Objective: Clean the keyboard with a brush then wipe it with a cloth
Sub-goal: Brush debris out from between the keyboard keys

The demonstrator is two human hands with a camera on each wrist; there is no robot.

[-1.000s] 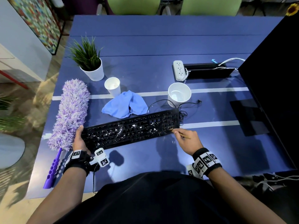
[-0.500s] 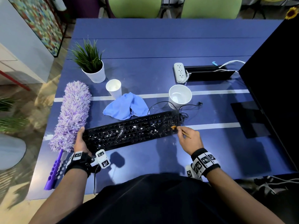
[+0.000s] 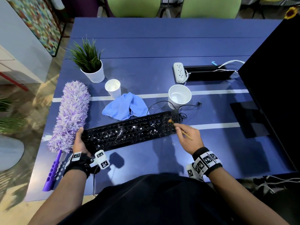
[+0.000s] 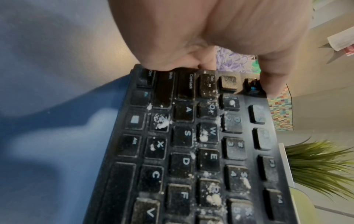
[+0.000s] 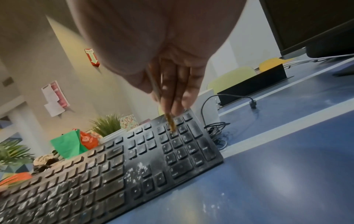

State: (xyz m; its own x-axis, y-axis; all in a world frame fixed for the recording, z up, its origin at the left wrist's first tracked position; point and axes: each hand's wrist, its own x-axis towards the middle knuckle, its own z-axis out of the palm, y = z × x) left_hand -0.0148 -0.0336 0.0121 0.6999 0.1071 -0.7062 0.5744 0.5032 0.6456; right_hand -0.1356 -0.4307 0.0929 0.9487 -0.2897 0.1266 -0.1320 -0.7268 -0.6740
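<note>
A black keyboard (image 3: pixel 129 130) lies slanted on the blue table, its keys speckled with white crumbs (image 4: pixel 213 200). My left hand (image 3: pixel 79 141) grips the keyboard's left end, thumb on the far corner (image 4: pixel 268 81). My right hand (image 3: pixel 188 135) pinches a thin wooden brush (image 3: pixel 178 128). The brush's orange bristles (image 5: pixel 170 122) touch the number pad at the keyboard's right end. A crumpled blue cloth (image 3: pixel 125 108) lies just behind the keyboard's middle.
A purple duster (image 3: pixel 69 116) lies left of the keyboard, beside my left hand. Behind stand a potted plant (image 3: pixel 90 67), a paper cup (image 3: pixel 113 88) and a white bowl-like cup (image 3: pixel 179 95). A power strip (image 3: pixel 179 72) sits at the back, a dark monitor (image 3: pixel 276 88) at the right.
My right hand has moved the brush from the keyboard's near right edge up onto the number pad. The left hand has kept its hold on the left end.
</note>
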